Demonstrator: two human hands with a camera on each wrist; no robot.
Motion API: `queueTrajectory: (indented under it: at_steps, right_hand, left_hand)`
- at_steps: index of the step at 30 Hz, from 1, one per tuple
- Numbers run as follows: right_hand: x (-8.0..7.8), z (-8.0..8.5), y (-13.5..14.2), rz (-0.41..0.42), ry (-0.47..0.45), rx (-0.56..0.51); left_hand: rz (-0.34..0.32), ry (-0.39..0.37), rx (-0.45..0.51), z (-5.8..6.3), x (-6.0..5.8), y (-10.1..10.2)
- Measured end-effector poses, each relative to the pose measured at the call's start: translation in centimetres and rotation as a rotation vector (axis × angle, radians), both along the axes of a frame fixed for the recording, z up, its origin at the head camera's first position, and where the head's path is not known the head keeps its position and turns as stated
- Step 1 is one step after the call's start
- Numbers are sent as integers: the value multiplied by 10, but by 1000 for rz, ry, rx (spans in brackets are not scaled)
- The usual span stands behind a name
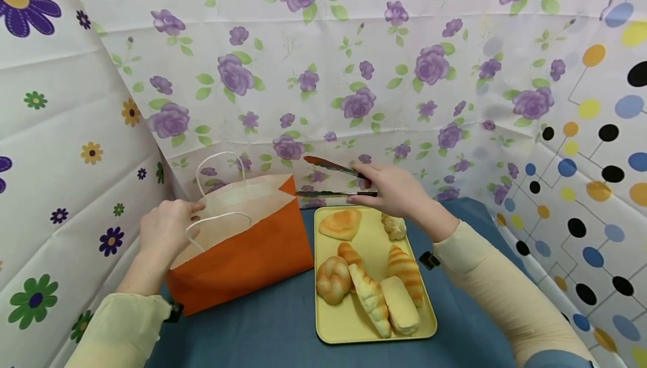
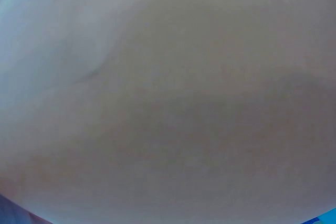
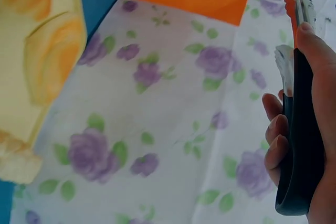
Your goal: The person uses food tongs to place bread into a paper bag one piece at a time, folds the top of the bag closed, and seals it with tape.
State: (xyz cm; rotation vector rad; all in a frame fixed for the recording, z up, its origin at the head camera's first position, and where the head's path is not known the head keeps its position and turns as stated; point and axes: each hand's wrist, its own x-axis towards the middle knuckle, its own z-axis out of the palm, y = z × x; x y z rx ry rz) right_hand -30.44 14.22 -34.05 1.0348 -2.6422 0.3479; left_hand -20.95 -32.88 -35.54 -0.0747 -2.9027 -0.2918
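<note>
My right hand (image 1: 401, 188) grips a pair of black-handled tongs (image 1: 336, 192) above the tray's far edge. Their tips stand apart with nothing between them, pointing left over the bag's right corner. An orange paper bag (image 1: 247, 258) with white cord handles and a pale inside leans on the table, its mouth facing up. At the bag's left end, my left hand (image 1: 169, 227) holds the rim with curled fingers. In the right wrist view the fingers (image 3: 277, 150) wrap the tongs' black handle (image 3: 302, 145). Only blurred, close surface fills the left wrist view.
A yellow tray (image 1: 376, 335) right of the bag bears several breads, among them a braided bun (image 1: 333, 280), a flat pastry (image 1: 340, 224), a long twisted roll (image 1: 371, 303) and a pale oblong bread (image 1: 400, 305). A blue cloth (image 1: 242, 328) covers the table; patterned curtains (image 1: 323, 48) stand around it.
</note>
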Motion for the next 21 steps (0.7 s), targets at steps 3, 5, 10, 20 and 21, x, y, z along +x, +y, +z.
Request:
queueTrajectory:
  at_steps: [3,5,10,20,21]
  right_hand:
    - [1,-8,16,-58,-71,-14]
    - [3,-12,27,-86,-109,-27]
    - [9,-26,54,-164,-194,-30]
    - [17,-56,107,-293,-351,-8]
    - [18,-59,110,-301,-372,2]
  left_hand:
    - [-3,9,3,-1,0,-1]
    - [-2,12,2,-1,0,-1]
    - [10,-8,2,0,0,0]
    - [-6,1,-6,0,1,0]
    - [-7,0,-4,0,2,0]
